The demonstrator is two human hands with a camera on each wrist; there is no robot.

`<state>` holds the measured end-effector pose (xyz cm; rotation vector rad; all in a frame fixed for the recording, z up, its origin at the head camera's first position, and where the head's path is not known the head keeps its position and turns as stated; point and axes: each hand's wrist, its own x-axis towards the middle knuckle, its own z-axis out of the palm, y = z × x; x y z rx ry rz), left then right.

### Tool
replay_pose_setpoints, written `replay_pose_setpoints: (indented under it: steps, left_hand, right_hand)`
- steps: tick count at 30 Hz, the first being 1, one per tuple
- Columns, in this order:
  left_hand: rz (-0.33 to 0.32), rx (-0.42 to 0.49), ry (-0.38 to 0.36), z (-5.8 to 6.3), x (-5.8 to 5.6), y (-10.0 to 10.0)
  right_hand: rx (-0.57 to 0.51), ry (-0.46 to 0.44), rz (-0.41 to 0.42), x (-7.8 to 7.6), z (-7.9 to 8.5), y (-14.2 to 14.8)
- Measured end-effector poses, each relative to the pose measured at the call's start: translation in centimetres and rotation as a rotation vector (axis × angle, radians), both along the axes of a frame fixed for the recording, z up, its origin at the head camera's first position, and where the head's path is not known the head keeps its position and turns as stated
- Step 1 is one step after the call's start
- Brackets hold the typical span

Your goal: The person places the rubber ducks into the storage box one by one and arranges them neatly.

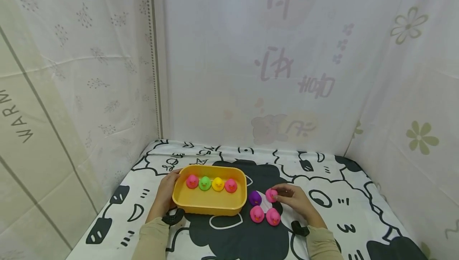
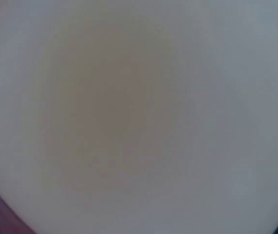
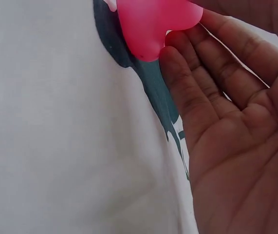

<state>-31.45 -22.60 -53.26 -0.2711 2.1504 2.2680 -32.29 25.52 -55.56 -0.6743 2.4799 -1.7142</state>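
Note:
A yellow plastic tub (image 1: 208,208) sits on the patterned cloth, with a row of rubber ducks inside: pink (image 1: 192,181), green (image 1: 204,183), yellow (image 1: 218,184) and reddish pink (image 1: 231,186). My left hand (image 1: 165,190) holds the tub's left side, its fingertips at the far corner of the rim. To the right of the tub, my right hand (image 1: 295,199) pinches a pink rubber duck (image 3: 146,24) between thumb and fingers. Beside that one lie a purple duck (image 1: 255,198) and two more pink ducks (image 1: 257,214), (image 1: 273,216). The left wrist view is only a pale blur.
The cloth (image 1: 337,212) under everything is white with black cartoon drawings and a large dark patch. Pale printed curtains (image 1: 229,73) hang behind and along both sides. A black band (image 1: 173,216) is worn on each wrist.

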Motion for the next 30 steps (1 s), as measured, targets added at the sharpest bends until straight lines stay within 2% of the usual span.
replay_pose_setpoints:
  steps: [7,10,16,18,30]
  left_hand:
    - [0.018,-0.017,0.013,0.21,0.17,0.14]
    - [0.017,-0.032,0.014,0.18,0.34,0.12]
    - [0.009,0.002,0.020,0.21,0.17,-0.04]
    - [0.005,0.017,0.021,0.26,0.07,-0.07]
    - [-0.014,0.029,0.022,0.16,0.35,-0.11]
  right_hand:
    - [0.015,0.015,0.028,0.09,-0.03,-0.11]
    - [0.037,-0.002,0.016,0.22,0.06,-0.29]
    - [0.085,-0.058,-0.046,0.18,0.31,-0.54]
    - [0.093,-0.052,-0.043,0.19,0.37,-0.56]
    - [0.061,-0.027,-0.027,0.19,0.09,-0.37]
